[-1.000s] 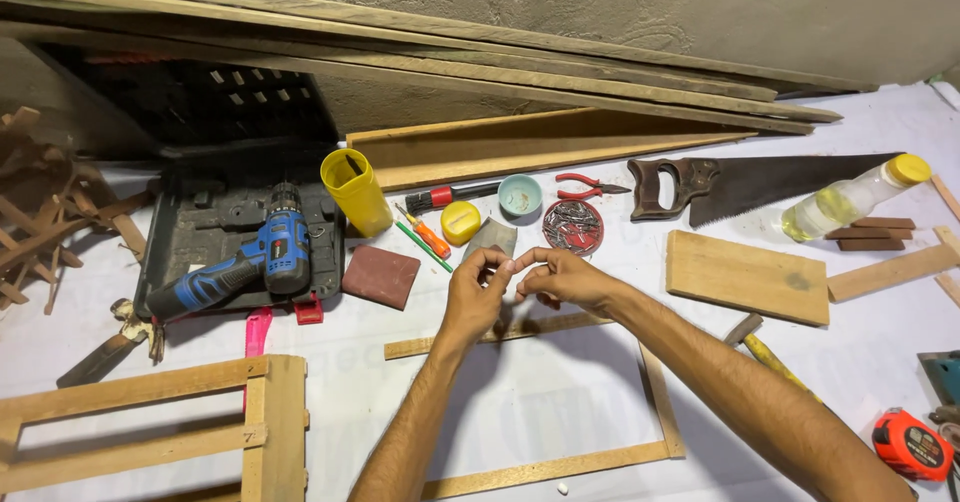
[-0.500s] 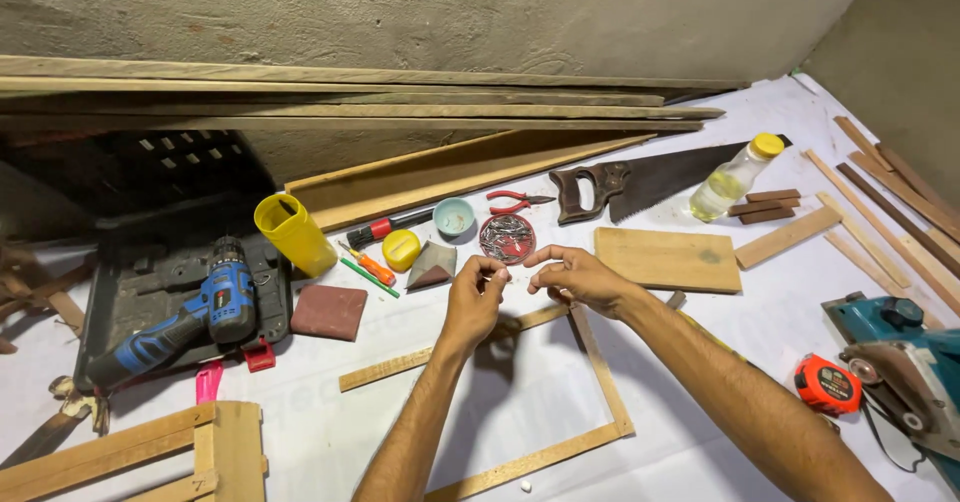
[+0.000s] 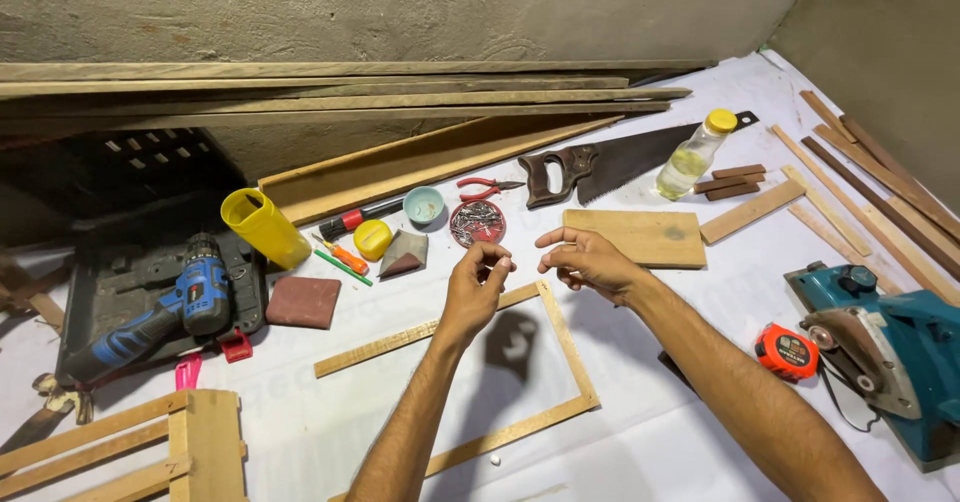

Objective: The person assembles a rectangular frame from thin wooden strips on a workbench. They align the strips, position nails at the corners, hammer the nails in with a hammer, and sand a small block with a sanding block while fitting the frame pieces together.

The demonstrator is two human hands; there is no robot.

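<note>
Both hands were raised over the thin wooden frame (image 3: 560, 352) lying flat on the white sheet.

- Left hand (image 3: 475, 287): fingers curled, tips pinched together on something very small, likely a nail. Too small to confirm.
- Right hand (image 3: 585, 259): loosely half-open, thumb and forefinger near each other, nothing visibly held. Close to the left hand, not touching it.
- Round tin of nails (image 3: 477, 222) sat just beyond the left hand, next to red pliers (image 3: 482, 186) and a small teal bowl (image 3: 424, 205).

Progress, as a judgement: frame strips were already laid into a rectangle, corners looked butted. Whether any were fastened could not be told. No hammer visible in either hand, so fixing the joints looked not yet done.

Also around:
- blue cordless drill (image 3: 165, 312) in its black case, left
- yellow cup (image 3: 262, 227), tipped
- handsaw (image 3: 620, 159) and clear bottle (image 3: 692, 155) behind a flat wooden board (image 3: 632, 237)
- orange tape measure (image 3: 787, 351) and teal power planer (image 3: 885, 357), right
- slatted wooden crate part (image 3: 140, 447), bottom left
</note>
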